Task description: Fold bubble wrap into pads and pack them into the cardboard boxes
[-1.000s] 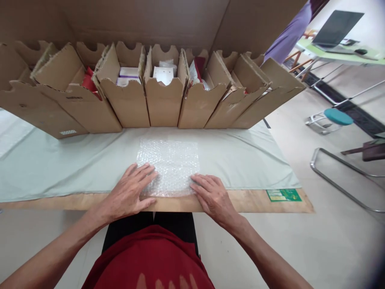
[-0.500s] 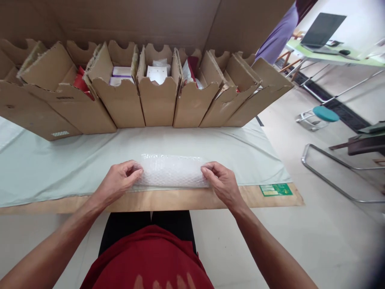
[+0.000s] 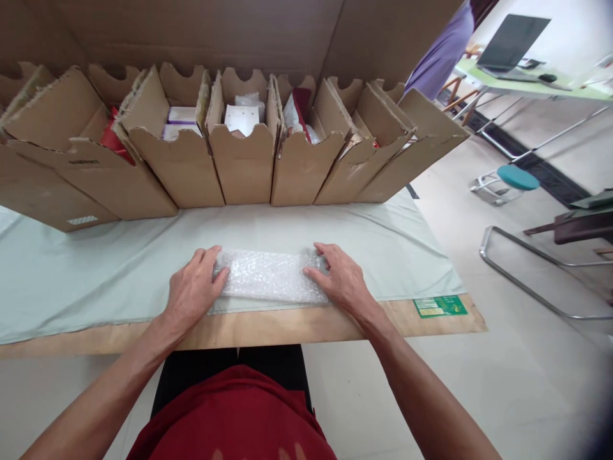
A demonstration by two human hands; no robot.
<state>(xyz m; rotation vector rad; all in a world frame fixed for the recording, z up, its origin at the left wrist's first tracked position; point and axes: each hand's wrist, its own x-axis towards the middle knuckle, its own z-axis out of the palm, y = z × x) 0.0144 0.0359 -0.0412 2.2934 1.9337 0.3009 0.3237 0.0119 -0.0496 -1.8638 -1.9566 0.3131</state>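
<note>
A folded strip of clear bubble wrap (image 3: pixel 268 276) lies lengthwise near the front of the cloth-covered table. My left hand (image 3: pixel 194 281) is at its left end, thumb and fingers closed around the edge. At the opposite end my right hand (image 3: pixel 342 271) grips the wrap, with the thumb on top and the fingers over the far corner. Whether anything is inside the wrap cannot be made out.
Behind the wrap stands a row of open cardboard bins (image 3: pixel 244 166), several holding small packages. A pale green cloth (image 3: pixel 383 243) covers the wooden tabletop (image 3: pixel 287 326). Off to the right are a teal stool (image 3: pixel 517 177), a laptop (image 3: pixel 514 45) and a person's purple garment (image 3: pixel 438 57).
The bubble wrap now lies flatter, with its upper edge turned down. My hands have shifted from pinching its ends to spanning them. The view has moved slightly.
</note>
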